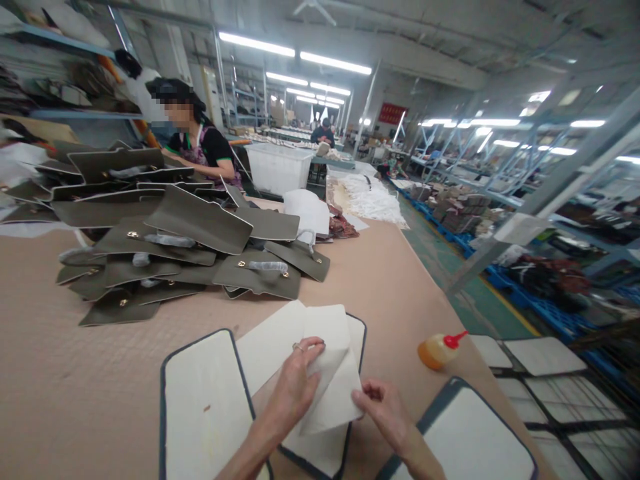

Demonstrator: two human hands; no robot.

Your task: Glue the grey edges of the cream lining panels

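My left hand [296, 383] lies on a folded white sheet [331, 373], fingers pressing its upper fold; a ring shows on one finger. My right hand [381, 407] pinches the sheet's lower right edge. The sheet rests over a white panel with a dark border [320, 450]. A second bordered panel [205, 407] lies to the left and a third [470, 440] to the right, all on the tan table [75, 387].
A heap of olive-grey bag flaps with metal clasps [190, 253] covers the far left of the table. An orange glue bottle with a red cap [440, 348] lies near the right edge. A person in black [200, 143] works behind the heap. White bin [277, 167] beyond.
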